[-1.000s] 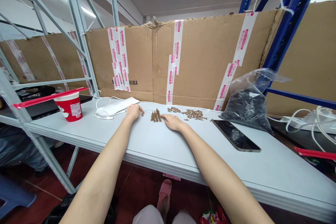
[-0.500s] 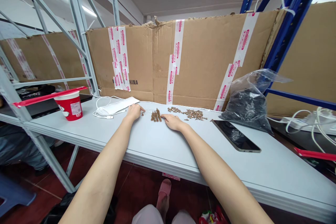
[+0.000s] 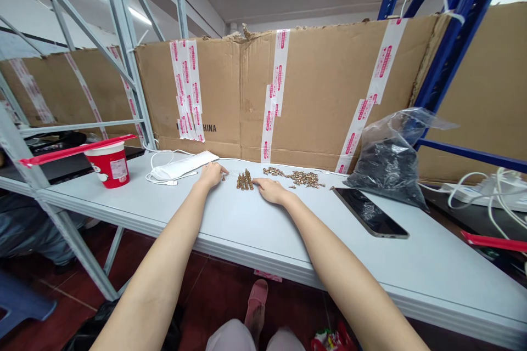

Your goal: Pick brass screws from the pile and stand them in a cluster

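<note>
Small brass-coloured screws [image 3: 245, 180] stand upright in a tight cluster near the centre of the frame, on a white folding table [image 3: 123, 203], directly between your two hands. Your left hand [image 3: 212, 175] rests palm down just left of the cluster, fingers close together, with its fingertips beside a tiny loose piece [image 3: 224, 177], too small to identify. Your right hand [image 3: 269, 191] lies palm down in the same narrow shape, its fingertips almost touching the cluster's right side. At this distance, you cannot tell whether either hand is pinching anything. A loose heap of similar screws [image 3: 294, 176] spreads to the right, just beyond your right hand. Further right lie a black-screened tablet [image 3: 368, 211] and a clear plastic bag of dark contents [image 3: 389, 167]. To the left, a white pouch with a white cable [image 3: 183, 166] sits near your left hand, and a red paper tub [image 3: 110, 167] stands at the table's far left. A taped cardboard sheet [image 3: 313, 93] runs along the table's back edge, across the upper middle of the frame, between a grey metal rack [image 3: 119, 27] at upper left and a blue steel rack [image 3: 461, 27] at upper right.
</note>
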Available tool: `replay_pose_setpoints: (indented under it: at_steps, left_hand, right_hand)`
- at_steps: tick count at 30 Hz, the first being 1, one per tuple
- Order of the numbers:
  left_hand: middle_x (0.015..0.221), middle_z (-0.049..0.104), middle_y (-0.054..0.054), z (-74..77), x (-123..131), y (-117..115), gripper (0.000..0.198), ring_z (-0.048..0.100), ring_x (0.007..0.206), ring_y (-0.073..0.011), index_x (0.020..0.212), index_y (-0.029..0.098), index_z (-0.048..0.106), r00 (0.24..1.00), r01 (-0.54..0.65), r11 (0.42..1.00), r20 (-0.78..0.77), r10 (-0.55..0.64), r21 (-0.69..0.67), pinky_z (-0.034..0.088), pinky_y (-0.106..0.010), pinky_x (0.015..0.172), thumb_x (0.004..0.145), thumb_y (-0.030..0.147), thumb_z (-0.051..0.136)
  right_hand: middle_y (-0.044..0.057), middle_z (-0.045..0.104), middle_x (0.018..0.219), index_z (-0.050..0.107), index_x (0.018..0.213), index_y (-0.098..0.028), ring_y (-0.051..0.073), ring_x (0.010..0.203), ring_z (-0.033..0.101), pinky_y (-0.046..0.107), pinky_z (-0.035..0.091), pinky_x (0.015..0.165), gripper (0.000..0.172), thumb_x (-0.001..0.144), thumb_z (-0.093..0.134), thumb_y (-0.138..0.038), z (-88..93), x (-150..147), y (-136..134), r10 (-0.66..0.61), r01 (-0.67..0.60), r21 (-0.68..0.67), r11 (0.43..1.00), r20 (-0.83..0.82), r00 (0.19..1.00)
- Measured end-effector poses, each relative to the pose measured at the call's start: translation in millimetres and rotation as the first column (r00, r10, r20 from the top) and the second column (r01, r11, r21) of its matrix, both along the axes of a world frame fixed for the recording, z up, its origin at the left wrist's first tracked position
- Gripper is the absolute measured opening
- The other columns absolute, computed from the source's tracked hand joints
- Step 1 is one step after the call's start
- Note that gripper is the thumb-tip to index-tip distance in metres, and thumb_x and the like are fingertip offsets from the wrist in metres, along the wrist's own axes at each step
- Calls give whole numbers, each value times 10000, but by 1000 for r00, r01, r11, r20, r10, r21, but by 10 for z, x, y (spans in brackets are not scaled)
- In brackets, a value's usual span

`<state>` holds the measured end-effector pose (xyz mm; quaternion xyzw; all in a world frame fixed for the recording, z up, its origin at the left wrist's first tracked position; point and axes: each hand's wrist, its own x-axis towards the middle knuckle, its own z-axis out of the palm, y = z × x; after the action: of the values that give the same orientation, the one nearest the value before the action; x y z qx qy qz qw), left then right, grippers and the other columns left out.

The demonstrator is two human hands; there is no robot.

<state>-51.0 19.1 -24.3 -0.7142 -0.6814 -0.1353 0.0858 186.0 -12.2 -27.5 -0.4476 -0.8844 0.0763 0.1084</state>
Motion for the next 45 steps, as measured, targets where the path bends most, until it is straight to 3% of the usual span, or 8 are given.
replay_pose_setpoints:
  at_steps: [9, 22, 29, 37, 41, 45]
  left_hand:
    - [946, 665, -40, 21, -16, -13, 373, 507, 1011, -240, 861, 285, 707, 1000, -25, 999, 0, 25, 46, 361, -372, 888, 739, 95, 410]
    - [1022, 641, -66, 4, -8, -16, 310, 494, 1040, -241, 950, 259, 676, 999, -53, 999, 4, 53, 1, 342, -379, 901, 774, 201, 427]
    - [1037, 637, -55, 2, -8, -14, 344, 500, 1038, -232, 959, 278, 672, 1000, -6, 1000, 10, 6, -28, 337, -374, 907, 785, 171, 396]
    - [1019, 629, -52, 51, 17, -62, 393, 494, 1026, -221, 970, 266, 659, 1000, -8, 999, 27, 7, 41, 334, -366, 890, 765, 88, 374]
    - [1055, 604, -70, 172, 49, -134, 307, 483, 1038, -233, 982, 257, 647, 999, -12, 993, 42, 7, 117, 340, -365, 879, 811, 206, 397]
    - [1015, 621, -74, 288, 39, -181, 373, 539, 952, -214, 1047, 234, 602, 984, -133, 977, 139, 110, 164, 387, -299, 800, 798, 461, 441]
  right_hand:
    - [44, 439, 1333, 428, 1267, -235, 224, 1204, 403, 441, 310, 974, 490, 809, 279, -143, -22, 7, 24, 1, -1, 1, 1000, -4, 1000]
    - [52, 445, 1328, 428, 1268, -230, 228, 1206, 401, 443, 315, 971, 483, 817, 281, -140, 3, 4, -9, 2, -2, -1, 1000, 2, 1000]
    - [47, 426, 1344, 426, 1272, -228, 227, 1213, 394, 445, 305, 979, 488, 814, 280, -144, -14, 9, 16, 3, -3, -3, 1000, -6, 1000]
    - [48, 422, 1347, 423, 1277, -226, 230, 1217, 390, 450, 301, 981, 485, 820, 282, -146, -9, 9, 6, 0, 0, -6, 1000, -3, 1000]
    - [48, 430, 1340, 428, 1272, -228, 226, 1214, 393, 441, 306, 979, 491, 812, 285, -135, 0, 7, -4, 2, -2, -4, 1000, 0, 1000]
    - [49, 430, 1340, 429, 1269, -230, 227, 1208, 399, 450, 314, 973, 490, 810, 287, -135, 1, 6, -6, -3, 3, 2, 1000, 6, 1000]
